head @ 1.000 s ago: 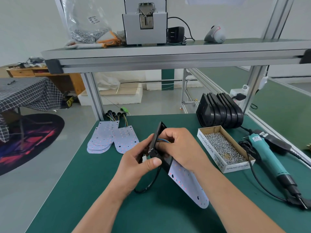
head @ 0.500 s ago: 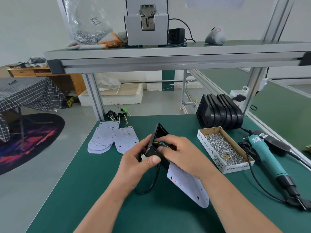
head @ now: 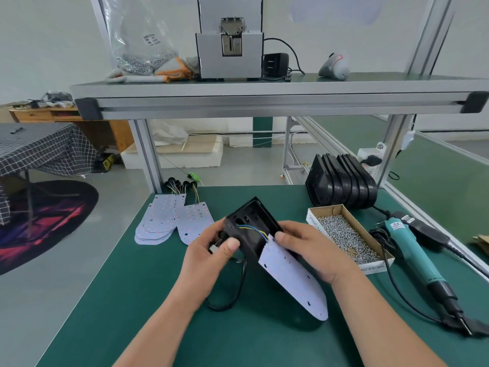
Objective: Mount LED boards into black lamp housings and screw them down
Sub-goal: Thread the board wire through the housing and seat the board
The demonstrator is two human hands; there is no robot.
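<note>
Above the middle of the green bench [head: 148,300], a person's two hands hold a black lamp housing [head: 248,226] tilted up off the surface, with its open side facing the camera. A pale LED board [head: 291,284] lies slanted over the housing's long opening and does not appear to be settled flat yet. Thin blue and yellow wires [head: 254,230] run from the board's upper edge toward a hole in the housing's end wall. A black cable [head: 232,298] loops down onto the bench.

The step looks like seating the board, with no screws in yet. To do it well, the slack wire is best drawn through the hole so nothing gets pinched underneath. The board then needs to lie flat with its holes lined up before the person reaches for a screw.

Left hand [head: 209,258]: clamped on the housing's left end, fingers curled behind it, thumb beside a small white connector [head: 213,249]. Right hand [head: 315,250]: clasping the housing's right side, thumb tip resting at the board's upper corner. Both forearms come up from the lower edge and converge.

A box of screws [head: 344,234] sits just right of the right hand. A teal electric screwdriver [head: 412,250] lies beyond it, untouched
</note>
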